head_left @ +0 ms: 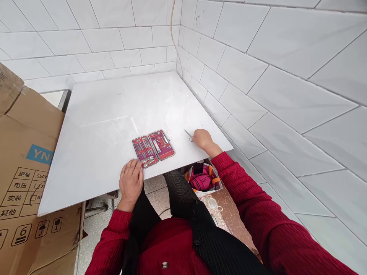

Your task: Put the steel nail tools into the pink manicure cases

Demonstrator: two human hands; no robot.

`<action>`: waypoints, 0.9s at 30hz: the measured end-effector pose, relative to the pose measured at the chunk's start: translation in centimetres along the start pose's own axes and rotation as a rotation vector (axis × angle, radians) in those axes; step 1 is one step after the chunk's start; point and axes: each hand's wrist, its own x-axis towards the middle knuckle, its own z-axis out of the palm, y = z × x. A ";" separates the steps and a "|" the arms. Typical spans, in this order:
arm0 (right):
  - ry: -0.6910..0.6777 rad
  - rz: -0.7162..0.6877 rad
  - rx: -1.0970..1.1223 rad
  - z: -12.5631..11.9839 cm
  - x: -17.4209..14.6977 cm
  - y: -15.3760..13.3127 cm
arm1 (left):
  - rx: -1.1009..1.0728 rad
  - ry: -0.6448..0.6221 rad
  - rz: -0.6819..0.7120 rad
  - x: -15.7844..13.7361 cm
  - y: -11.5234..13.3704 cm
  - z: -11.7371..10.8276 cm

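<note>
1. Case (166, 155): lies open on the white tabletop (97, 99), near its front edge. The left half holds a row of slim implements (145, 147) and a plier-like tool (148, 161); the right half holds further small tools (164, 140) and a white piece (156, 146).
2. Left hand (130, 181): fingers extended, set close together, at the case's near left corner. Cannot tell whether they pinch its edge.
3. Right hand (203, 138): fingers curled around a slim metal tool (187, 133), its tip projecting, right of the case.
4. Bag (219, 186): below the tabletop; contains pink fabric (202, 181) and a dark item (198, 167).
5. Cardboard box (28, 126): stands at left.
</note>
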 end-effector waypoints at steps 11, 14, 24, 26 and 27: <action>-0.058 -0.130 -0.064 0.0 -0.7 0.1 | -0.012 -0.006 -0.018 0.0 0.1 0.1; -0.051 -0.130 -0.030 -0.1 -1.5 0.0 | -0.026 -0.017 -0.029 -0.1 0.1 0.1; -0.067 -0.321 0.190 0.0 -5.3 -4.5 | -0.022 -0.026 -0.017 -0.2 0.0 0.0; -0.084 -0.336 0.158 0.1 -6.1 -5.8 | -0.022 -0.019 -0.003 -0.2 -0.1 0.1; -0.089 -0.331 0.131 0.1 -6.4 -6.4 | -0.018 -0.015 0.007 -0.2 -0.2 0.1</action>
